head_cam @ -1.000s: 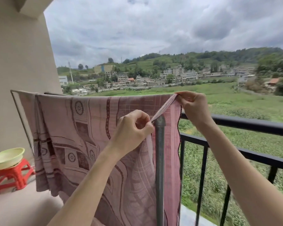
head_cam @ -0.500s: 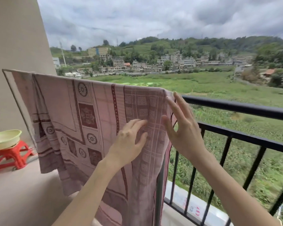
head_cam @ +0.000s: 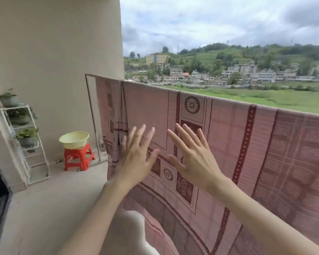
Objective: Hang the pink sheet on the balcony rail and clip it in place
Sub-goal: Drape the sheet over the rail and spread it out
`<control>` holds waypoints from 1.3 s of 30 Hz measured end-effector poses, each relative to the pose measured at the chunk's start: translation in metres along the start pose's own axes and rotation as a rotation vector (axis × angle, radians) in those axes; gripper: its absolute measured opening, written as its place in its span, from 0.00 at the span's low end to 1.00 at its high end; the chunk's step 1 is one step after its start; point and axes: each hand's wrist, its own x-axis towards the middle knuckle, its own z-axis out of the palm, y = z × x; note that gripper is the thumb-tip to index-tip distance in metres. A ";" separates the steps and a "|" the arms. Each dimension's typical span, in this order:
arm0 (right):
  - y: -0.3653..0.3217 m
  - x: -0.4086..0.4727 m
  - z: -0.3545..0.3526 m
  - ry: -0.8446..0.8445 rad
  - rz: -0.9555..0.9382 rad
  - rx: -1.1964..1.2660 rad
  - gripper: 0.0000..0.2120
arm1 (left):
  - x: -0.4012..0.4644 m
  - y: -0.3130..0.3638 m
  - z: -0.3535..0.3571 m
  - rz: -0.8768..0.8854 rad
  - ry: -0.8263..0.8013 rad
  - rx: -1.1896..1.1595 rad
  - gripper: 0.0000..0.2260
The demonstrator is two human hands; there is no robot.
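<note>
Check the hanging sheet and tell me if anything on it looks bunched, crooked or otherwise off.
Mostly fine: the pink sheet hangs flat along the top bar. At its left end the cloth gathers into vertical folds, overlapping instead of lying spread. No clips show along the top edge. The left hand and right hand are flat and open against it.
</note>
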 end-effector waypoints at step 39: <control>0.035 0.635 0.337 -0.049 0.244 -0.237 0.19 | 0.442 -0.516 0.121 0.060 0.012 -0.111 0.31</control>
